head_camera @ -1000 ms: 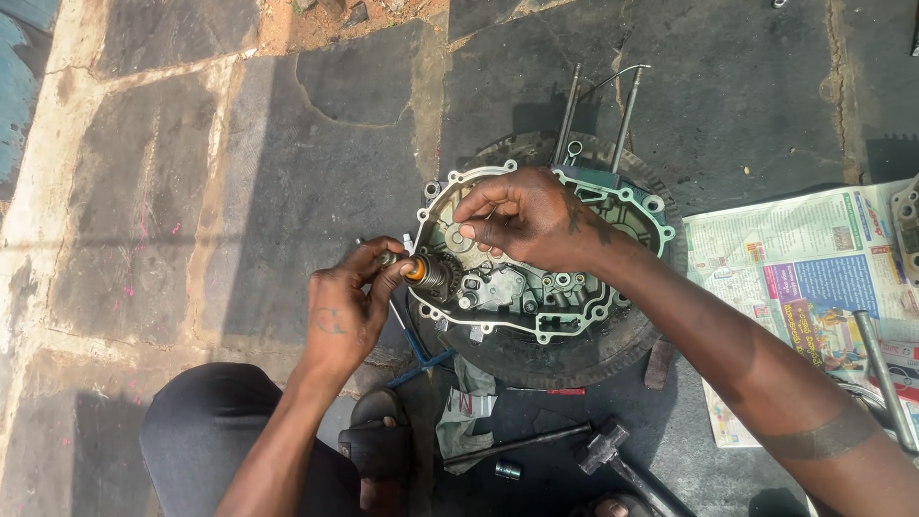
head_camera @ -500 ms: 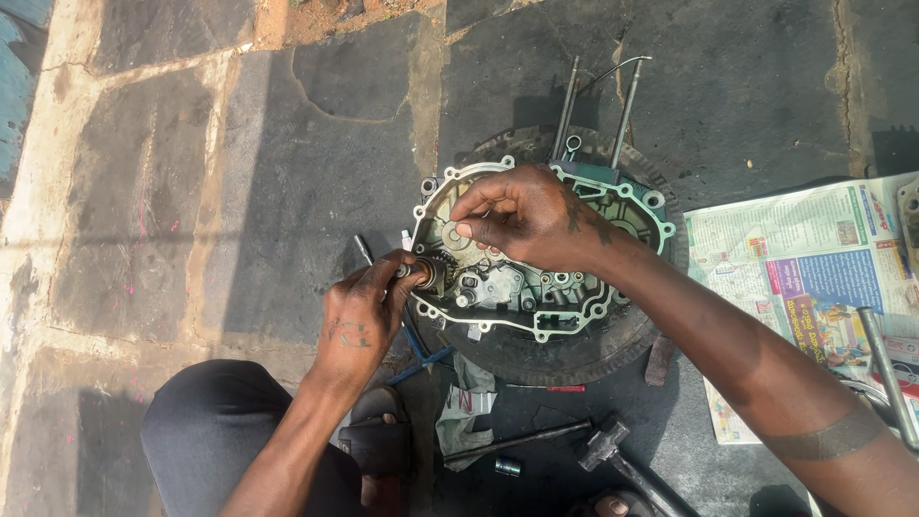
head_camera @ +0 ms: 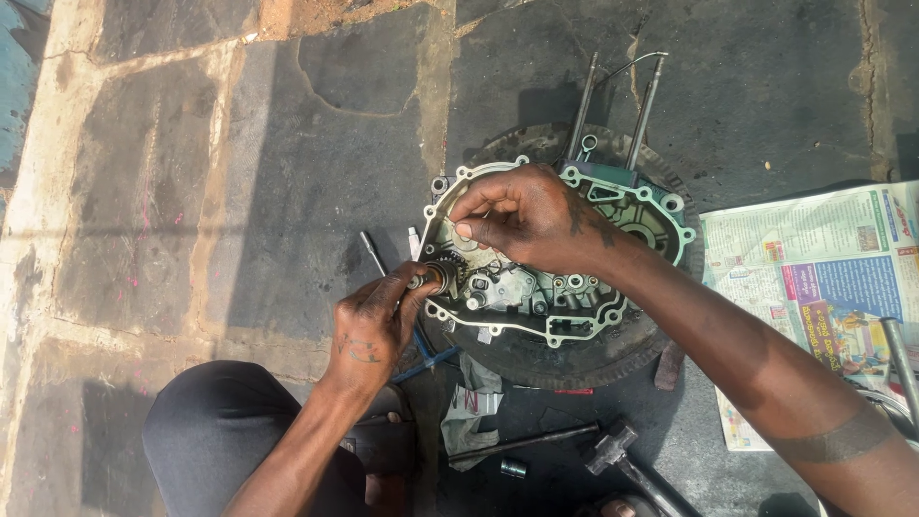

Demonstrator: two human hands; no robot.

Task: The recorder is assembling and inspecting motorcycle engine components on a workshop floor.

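A metal engine case half (head_camera: 574, 287) with a pale gasket rim lies on a round black tyre-like base (head_camera: 565, 359) on the stone floor. My left hand (head_camera: 375, 321) pinches a small gear shaft (head_camera: 442, 278) at the case's left edge. My right hand (head_camera: 531, 215) rests on top of the case, fingers curled over the inner gears near that shaft. Two long studs (head_camera: 643, 105) stick out from the far end of the case.
A newspaper (head_camera: 814, 278) is spread on the right with metal parts on it. A hammer (head_camera: 622, 455), a rod (head_camera: 522, 442), a small socket (head_camera: 513, 468) and a rag (head_camera: 471, 412) lie near me. A thin tool (head_camera: 371, 251) lies left of the case. My knee (head_camera: 230, 431) is at lower left.
My left hand has shifted slightly and moved the gear shaft closer into the case's left edge. My right hand has stayed on the case.
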